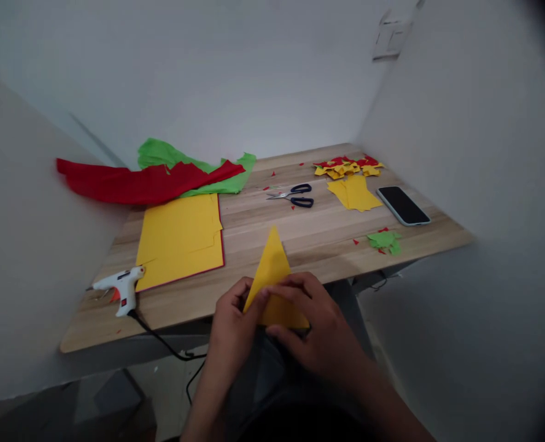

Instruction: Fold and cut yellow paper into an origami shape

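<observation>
One white glue gun [126, 291] lay beside the near corner of a pile of yellow sheets [180, 236], its black cord [155, 336] hanging over the edge. Behind, one red piece [157, 187] overlapped one green piece [235, 183]. Farther right came one pair of scissors [289, 195], one phone [404, 205], several yellow pieces [356, 193], and heaped red-and-yellow cuttings [346, 166] and green scraps [385, 241], too jumbled to count. One yellow paper triangle [272, 264] pointed upward at the near edge; the left hand [235, 319] pinched its left side, and the right hand [321, 325] gripped its right side, fingers bent narrowly. The wood-grained table [254, 224] stood between pale walls [272, 80].
</observation>
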Motion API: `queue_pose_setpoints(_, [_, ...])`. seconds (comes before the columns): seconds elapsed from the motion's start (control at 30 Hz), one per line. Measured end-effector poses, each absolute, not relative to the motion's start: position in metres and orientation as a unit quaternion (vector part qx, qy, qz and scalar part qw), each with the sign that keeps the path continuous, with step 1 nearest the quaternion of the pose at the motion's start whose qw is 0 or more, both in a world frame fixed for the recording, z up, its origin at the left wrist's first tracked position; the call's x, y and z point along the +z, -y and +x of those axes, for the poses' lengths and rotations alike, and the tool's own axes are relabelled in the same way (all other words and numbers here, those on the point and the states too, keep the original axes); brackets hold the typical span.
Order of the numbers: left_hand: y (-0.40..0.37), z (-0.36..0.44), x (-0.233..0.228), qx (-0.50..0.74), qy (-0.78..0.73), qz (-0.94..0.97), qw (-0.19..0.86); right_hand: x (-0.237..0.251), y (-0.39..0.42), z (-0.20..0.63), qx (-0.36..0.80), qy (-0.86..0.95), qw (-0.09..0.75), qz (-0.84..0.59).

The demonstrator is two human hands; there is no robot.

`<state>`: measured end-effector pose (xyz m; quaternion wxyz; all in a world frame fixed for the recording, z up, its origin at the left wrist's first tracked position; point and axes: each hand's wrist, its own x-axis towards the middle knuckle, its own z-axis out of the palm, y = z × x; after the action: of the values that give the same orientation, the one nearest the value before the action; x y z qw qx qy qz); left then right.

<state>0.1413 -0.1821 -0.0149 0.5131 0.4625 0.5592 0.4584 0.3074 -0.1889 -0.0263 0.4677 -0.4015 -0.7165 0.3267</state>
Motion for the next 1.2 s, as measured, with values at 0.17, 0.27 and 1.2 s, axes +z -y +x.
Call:
queue_pose_setpoints(0.17, [0.182, 0.148, -0.016, 0.485, -0.455, 0.488, 0.565, -0.049, 0.185, 0.302, 0.342, 0.705, 0.485, -0.387])
queue_pose_setpoints(0.27, [0.182, 0.146, -0.021, 0.497, -0.408, 0.481, 0.596, -0.052, 0.179, 0.307, 0.356, 0.695, 0.506, -0.366])
queue_pose_setpoints(1.2, [0.181, 0.153, -0.024, 0.479, -0.416, 0.511, 0.579, -0.047, 0.19, 0.294, 0.588, 0.521, 0.521, -0.334])
